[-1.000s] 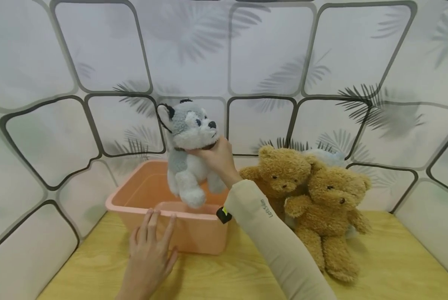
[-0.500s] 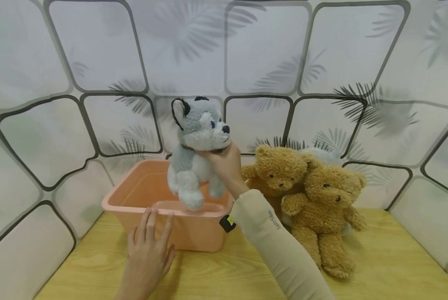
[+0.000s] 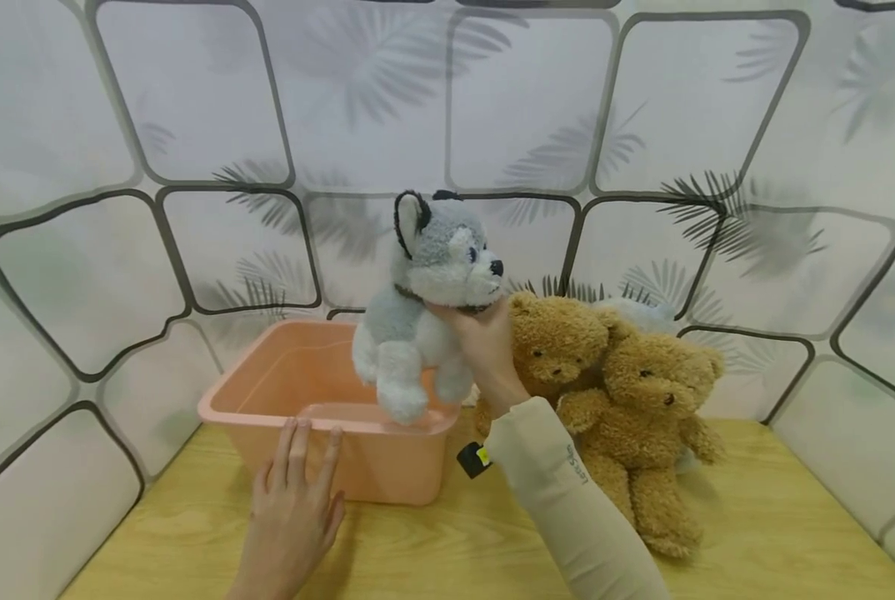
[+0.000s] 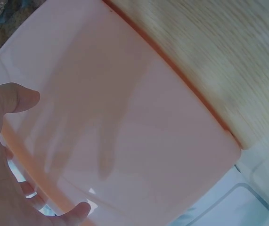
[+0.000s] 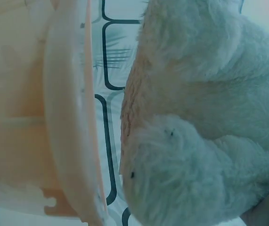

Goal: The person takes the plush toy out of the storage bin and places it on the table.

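A grey and white plush husky point(image 3: 417, 308) hangs upright above the right part of a pink plastic bin point(image 3: 267, 425). My right hand point(image 3: 485, 342) grips it at the neck, under the chin; the fingers behind it are hidden. In the right wrist view the husky's furry belly and paw point(image 5: 181, 174) fill the right side, with the bin's rim point(image 5: 68, 94) to the left. My left hand point(image 3: 292, 500) rests its extended fingers on the bin's front rim. In the left wrist view, that hand point(image 4: 2, 141) is at the rim beside the bin's smooth outer wall point(image 4: 139, 122).
Two brown teddy bears point(image 3: 560, 346) point(image 3: 653, 417) sit close together on the wooden table point(image 3: 432, 550), right of the bin. Something pale blue and fluffy point(image 3: 635, 315) shows behind them. A patterned fabric wall point(image 3: 530, 100) encloses the back and sides.
My right hand has carried the husky to the right, from over the bin's middle toward its right end and the bears. My left hand stays at the front rim.
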Demonstrator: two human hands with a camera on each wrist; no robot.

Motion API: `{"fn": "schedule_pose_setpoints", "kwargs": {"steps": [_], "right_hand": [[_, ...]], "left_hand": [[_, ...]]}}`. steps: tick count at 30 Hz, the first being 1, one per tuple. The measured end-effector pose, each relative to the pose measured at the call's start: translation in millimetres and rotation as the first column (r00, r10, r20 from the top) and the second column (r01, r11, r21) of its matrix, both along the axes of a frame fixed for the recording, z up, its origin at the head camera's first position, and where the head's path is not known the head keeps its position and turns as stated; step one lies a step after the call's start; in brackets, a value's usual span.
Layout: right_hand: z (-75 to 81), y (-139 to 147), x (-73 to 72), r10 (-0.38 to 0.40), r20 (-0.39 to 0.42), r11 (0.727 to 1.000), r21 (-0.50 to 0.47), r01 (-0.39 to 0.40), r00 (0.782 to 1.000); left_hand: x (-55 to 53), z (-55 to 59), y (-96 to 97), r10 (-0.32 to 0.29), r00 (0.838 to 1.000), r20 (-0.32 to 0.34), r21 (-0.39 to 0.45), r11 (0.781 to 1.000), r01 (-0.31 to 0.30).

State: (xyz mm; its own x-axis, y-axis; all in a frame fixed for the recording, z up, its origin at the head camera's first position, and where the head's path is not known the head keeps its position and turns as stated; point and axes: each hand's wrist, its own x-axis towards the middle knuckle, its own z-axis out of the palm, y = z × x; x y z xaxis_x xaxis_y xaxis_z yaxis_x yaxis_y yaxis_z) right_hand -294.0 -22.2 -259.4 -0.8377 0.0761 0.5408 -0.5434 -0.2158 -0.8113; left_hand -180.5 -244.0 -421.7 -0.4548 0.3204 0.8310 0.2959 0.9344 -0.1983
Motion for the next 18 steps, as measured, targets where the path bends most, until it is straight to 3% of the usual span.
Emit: {"fn": "schedule_pose_setpoints", "kwargs": {"steps": [7,11,18], "right_hand": [[-9.1,7.4,4.3,0.044,-0.002,0.995,-0.095,-0.044,0.999],[-16.8,10.9,6.7,0.033,0.005,0.988,-0.149,-0.032,0.999],[-27.1,18.6,10.8,0.060,0.008,0.951,-0.305,-0.055,0.998]], "left_hand": [[0.5,-1.1,-0.6,0.004,1.000,0.010,-0.004,1.000,-0.004],[0.1,-1.9,-0.3,0.003,1.000,0.008,-0.001,1.000,-0.003],[0.1,-2.6,0.3,-0.007,1.000,0.022,0.013,1.000,0.007]]}}
